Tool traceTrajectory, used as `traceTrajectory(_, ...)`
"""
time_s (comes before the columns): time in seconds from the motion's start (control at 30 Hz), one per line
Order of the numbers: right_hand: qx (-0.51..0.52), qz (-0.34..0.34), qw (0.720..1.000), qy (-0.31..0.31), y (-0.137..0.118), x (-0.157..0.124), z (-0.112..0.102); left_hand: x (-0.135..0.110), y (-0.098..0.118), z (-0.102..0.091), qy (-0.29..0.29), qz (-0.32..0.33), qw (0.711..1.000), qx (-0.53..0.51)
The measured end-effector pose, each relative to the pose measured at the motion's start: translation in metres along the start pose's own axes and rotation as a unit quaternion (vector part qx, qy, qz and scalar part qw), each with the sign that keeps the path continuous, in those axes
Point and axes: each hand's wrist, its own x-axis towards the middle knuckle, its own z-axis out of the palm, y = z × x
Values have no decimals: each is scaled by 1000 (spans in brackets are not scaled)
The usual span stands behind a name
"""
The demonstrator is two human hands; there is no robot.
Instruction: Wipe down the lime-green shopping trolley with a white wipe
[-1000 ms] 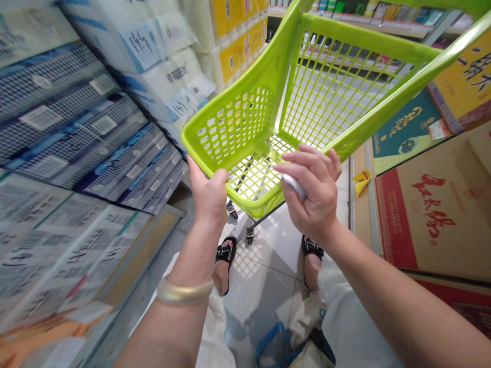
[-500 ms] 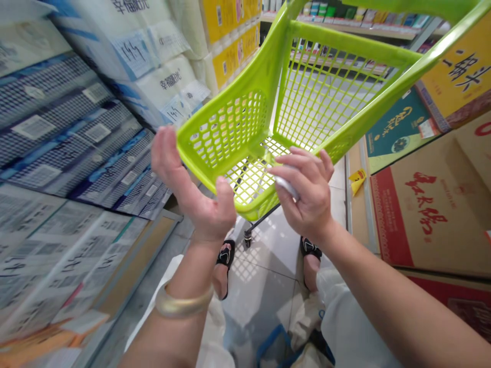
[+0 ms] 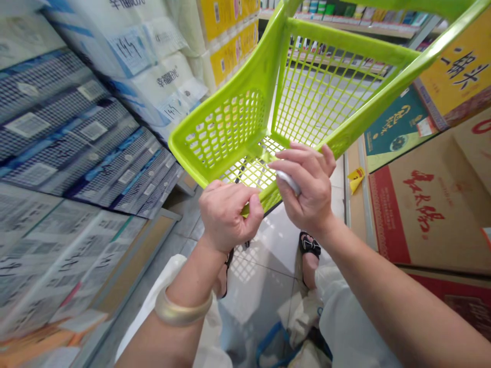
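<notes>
lime-green plastic shopping basket [image 3: 226, 135] is held tipped up in front of the person, its long axis running from the near rim out toward the far shelves, angled slightly right. left hand [image 3: 229, 217] is at the basket's near lower edge, its fingers [image 3: 247, 200] curled closed over the rim. right hand [image 3: 307, 191] is just to the right, and its fingers [image 3: 303, 159] and thumb are pinched closed on a small white-silver oblong object [image 3: 288, 181], too covered to identify. that object lies at the near corner of the mesh floor, and i cannot tell whether it touches the plastic. the right hand is the nearer of the two to the object's side of the mesh, and the hands are almost touching. a gold bangle [image 3: 183, 312] circles the left wrist.

stacked wrapped packs of tissue [image 3: 76, 117] fill the left, and cardboard cartons with red characters [image 3: 424, 214] stand on the right, with a yellow paper tag [image 3: 356, 180] beside them. store shelves [image 3: 337, 15] stand far off. below are a tile floor [image 3: 261, 291], a black sandal [image 3: 310, 245], white trousers [image 3: 345, 327] and a blue bag handle [image 3: 268, 342].
</notes>
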Motion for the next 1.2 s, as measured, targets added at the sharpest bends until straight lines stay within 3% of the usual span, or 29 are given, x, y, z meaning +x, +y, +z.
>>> traceTrajectory(0.1, -12, -16, 1000, -16, -3, 2, 1, -3, -7, -7, 20, -8, 1000, -19)
traceTrajectory(0.27, -25, 36, 998, 45, 22, 12, -3, -8, -22, -19, 87, -67, 994, -28)
traceTrajectory(0.37, -24, 38, 998, 50, 20, 11, -1, -10, -24, -22, 117, -87, 989, 7)
traceTrajectory(0.6, -8, -44, 999, -25, -32, -2, 16, -10, 0, -19, 100, -142, 981, 82)
traceTrajectory(0.73, -29, -41, 998, -22, -23, 2, 16, -9, 15, -16, 52, -152, 978, 136)
traceTrajectory(0.83, -46, 10, 999, 22, 2, 10, 13, -8, 20, -14, 11, -140, 968, 206)
traceTrajectory(0.93, -54, 44, 996, 64, 17, 14, 12, -7, 21, -10, 5, -104, 970, 222)
traceTrajectory(1.03, -57, 31, 996, 63, 8, 12, 16, -4, 20, -6, 19, -74, 976, 202)
traceTrajectory(1.2, -46, -42, 998, -3, -22, 5, 24, 2, 13, -4, 51, -83, 980, 176)
